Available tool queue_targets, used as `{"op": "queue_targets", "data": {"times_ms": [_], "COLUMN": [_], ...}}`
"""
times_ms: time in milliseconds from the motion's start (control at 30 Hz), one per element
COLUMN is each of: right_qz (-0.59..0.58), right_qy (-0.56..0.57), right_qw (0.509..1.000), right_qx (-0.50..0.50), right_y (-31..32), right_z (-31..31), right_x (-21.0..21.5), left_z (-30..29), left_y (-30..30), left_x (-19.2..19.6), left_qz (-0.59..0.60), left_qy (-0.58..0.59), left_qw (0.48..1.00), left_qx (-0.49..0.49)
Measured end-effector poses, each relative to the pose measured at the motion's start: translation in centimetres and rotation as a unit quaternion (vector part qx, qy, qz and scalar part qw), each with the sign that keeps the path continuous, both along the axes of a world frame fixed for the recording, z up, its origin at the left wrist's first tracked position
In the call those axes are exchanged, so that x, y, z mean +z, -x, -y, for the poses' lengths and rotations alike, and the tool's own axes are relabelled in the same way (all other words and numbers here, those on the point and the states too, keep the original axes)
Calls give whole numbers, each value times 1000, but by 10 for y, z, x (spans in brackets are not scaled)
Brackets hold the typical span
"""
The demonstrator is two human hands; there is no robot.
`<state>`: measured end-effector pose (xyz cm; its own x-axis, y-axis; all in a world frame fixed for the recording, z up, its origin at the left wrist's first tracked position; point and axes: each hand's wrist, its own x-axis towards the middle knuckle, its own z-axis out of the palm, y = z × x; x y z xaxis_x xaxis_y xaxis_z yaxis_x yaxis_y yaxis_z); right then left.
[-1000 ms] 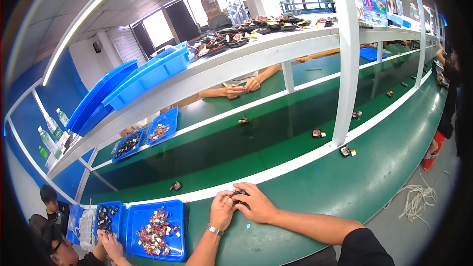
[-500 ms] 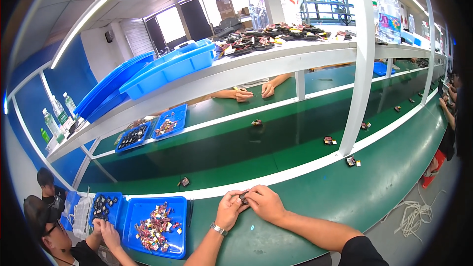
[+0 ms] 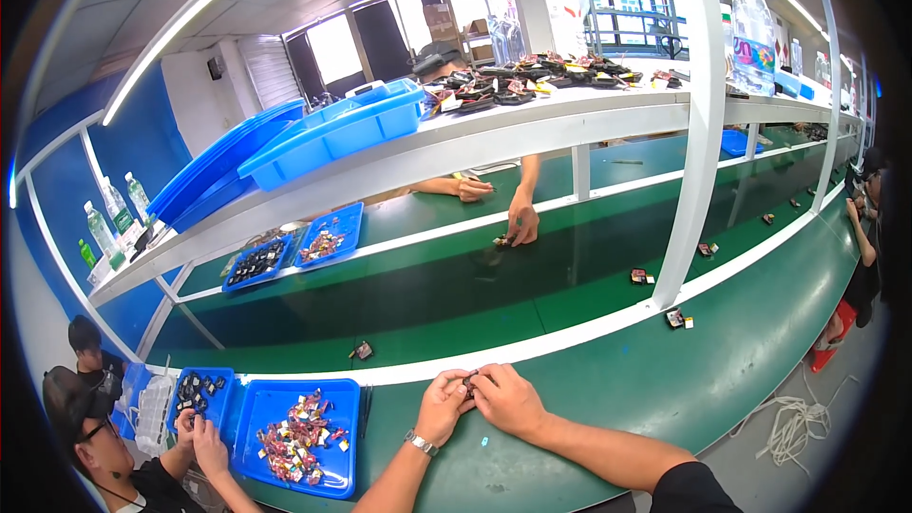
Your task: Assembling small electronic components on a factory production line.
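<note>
My left hand (image 3: pixel 443 409), with a silver watch on its wrist, and my right hand (image 3: pixel 509 401) meet over the green table at the front. Between their closed fingertips they pinch a small dark part (image 3: pixel 469 384); the fingers cover most of it, so its kind cannot be made out. Left of my hands, a blue tray (image 3: pixel 249 456) holds a heap of small red, white and yellow wired pieces (image 3: pixel 293 437). A bundle of thin black strips (image 3: pixel 366 408) lies along that tray's right side. A tiny light-blue scrap (image 3: pixel 484 442) rests on the table below my hands.
Beyond a white rail (image 3: pixel 532 351) runs a dark green belt with scattered small parts (image 3: pixel 361 351). A white post (image 3: pixel 698 133) stands at right. Overhead, a shelf (image 3: pixel 570 121) carries blue trays and black parts. A co-worker (image 3: pixel 90 437) sits left beside another blue tray (image 3: pixel 217 408).
Across the belt, another person's hand has reached forward to a small part on it. The co-worker's hands at left have shifted slightly. My hands keep their hold, with slight finger movement.
</note>
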<state>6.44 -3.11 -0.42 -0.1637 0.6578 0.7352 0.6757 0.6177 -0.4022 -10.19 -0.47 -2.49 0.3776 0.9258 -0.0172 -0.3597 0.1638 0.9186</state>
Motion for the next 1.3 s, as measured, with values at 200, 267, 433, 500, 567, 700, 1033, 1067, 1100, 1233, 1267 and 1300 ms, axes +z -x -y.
{"op": "queue_targets", "data": {"times_ms": [200,267,433,500,567,700,1033,1067,1100,1233,1267,1300], "right_qz": [-12,-19,-18,-23,-28,-196,-103,-104,-92,-45,-45,-35], "right_qy": [15,14,-7,-7,-8,160,84,85,65,44,45,33], "right_qw": [1000,1000,1000,999,999,964,990,990,993,998,998,999], "right_qx": [-1,0,7,22,38,74,44,44,39,20,20,14], "right_y": [1,0,-1,-3,-3,-3,-5,-5,-5,-3,-2,-2], "right_z": [-2,-3,-2,-3,-2,-3,0,-1,-3,2,3,2], "right_x": [-1,-1,2,3,4,1,3,2,1,8,7,5], "left_z": [2,1,2,1,2,5,2,1,1,-1,-1,0], "left_y": [-2,-2,-2,-2,-3,-10,-3,-2,0,5,6,5], "left_x": [5,5,2,0,0,3,3,3,4,-2,-3,-3], "left_qz": [-15,-17,-20,-24,-29,-36,-6,-6,7,23,22,19], "left_qy": [2,4,-6,-10,-15,-19,1,2,7,13,14,13], "left_qw": [1000,1000,1000,999,999,997,1000,1000,1000,1000,1000,1000], "left_qx": [5,6,11,22,33,68,20,20,7,-11,-11,-11]}}
